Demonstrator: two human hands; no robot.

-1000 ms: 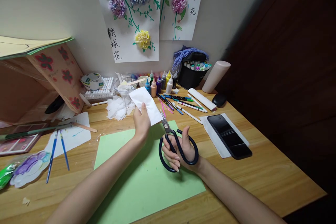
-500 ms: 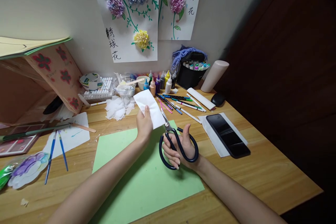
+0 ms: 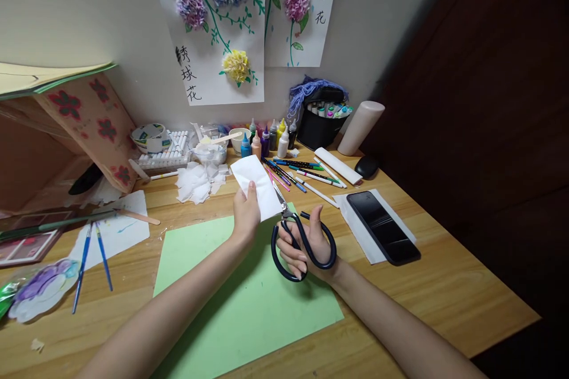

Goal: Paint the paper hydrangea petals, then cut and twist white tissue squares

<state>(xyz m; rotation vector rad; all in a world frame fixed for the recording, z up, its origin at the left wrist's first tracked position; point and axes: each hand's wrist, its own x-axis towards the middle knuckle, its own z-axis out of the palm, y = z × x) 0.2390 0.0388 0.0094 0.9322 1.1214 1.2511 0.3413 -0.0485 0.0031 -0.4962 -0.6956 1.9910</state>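
My left hand pinches a white piece of paper, thumb on top, and holds it above a light green sheet. My right hand is wrapped round the big dark handles of a pair of scissors, thumb raised inside one loop. The scissor blades point away from me along the paper's right edge; whether they bite into it I cannot tell. Behind my left hand lies a heap of white paper scraps.
Pens and paint bottles stand or lie at the back. A black phone rests on white tissue at right, near a mouse. Paintbrushes, a stained palette and a cardboard box are at left.
The paper and my left hand have shifted slightly to the right and down. The scissors have stayed near the paper's right edge, their handles drawn slightly closer together. The view has moved a little.
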